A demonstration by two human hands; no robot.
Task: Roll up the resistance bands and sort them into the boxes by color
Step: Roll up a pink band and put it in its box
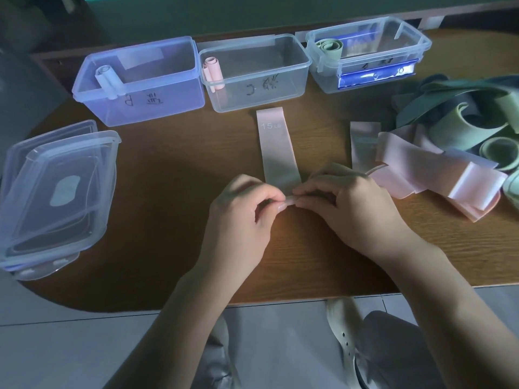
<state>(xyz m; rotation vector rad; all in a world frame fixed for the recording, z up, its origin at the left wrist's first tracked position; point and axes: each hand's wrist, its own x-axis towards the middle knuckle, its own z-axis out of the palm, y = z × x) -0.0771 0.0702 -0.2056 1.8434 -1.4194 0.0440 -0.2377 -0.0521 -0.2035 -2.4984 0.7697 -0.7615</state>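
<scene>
Left hand (241, 217) and right hand (342, 203) side by side, fingertips pinching the near end of the pink band (276, 147), curling its edge. Rest of the band flat on the table (168, 178), stretching away from the fingers. Right of the fingers, loose pink and green bands (449, 153). Beyond, three boxes: blue box (140, 80), clear box (254, 71), third box (368, 51), each with a roll inside. Left, stacked lids (56, 186).

- I see my left hand (244, 211) and right hand (345, 203) meeting at the near end of a flat band (276, 147) running away from them.
- Three boxes (252, 71) sit beyond it.
- Stacked lids (56, 192) lie left; loose bands (449, 153) right.
</scene>
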